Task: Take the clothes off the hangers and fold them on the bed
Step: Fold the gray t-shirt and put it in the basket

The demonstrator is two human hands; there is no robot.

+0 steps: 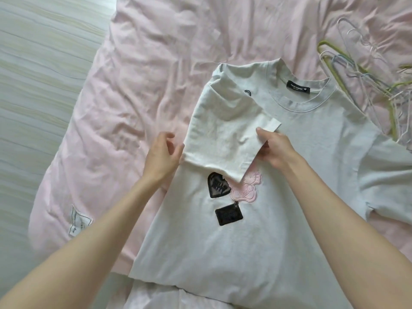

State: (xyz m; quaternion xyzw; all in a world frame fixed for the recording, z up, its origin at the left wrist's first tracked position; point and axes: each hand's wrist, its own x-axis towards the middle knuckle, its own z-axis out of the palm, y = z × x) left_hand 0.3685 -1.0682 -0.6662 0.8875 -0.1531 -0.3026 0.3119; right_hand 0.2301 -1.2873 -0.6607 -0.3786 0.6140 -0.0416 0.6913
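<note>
A pale grey T-shirt [278, 208] lies front up on the pink bed [138, 90], with black patches and a pink figure on its chest. Its left sleeve [223, 130] is folded inward over the chest. My right hand [275, 148] pinches the sleeve's hem edge between thumb and fingers. My left hand [163, 152] is at the folded side edge of the shirt, fingers loosely curved and touching the cloth. The shirt's right sleeve lies spread out flat toward the right.
A pile of empty wire hangers [365, 70], white, green and blue, lies on the bed beyond the shirt's right shoulder. The bed's left edge meets a pale wood-grain floor [44, 63]. A white label [79, 221] is sewn on the duvet at lower left.
</note>
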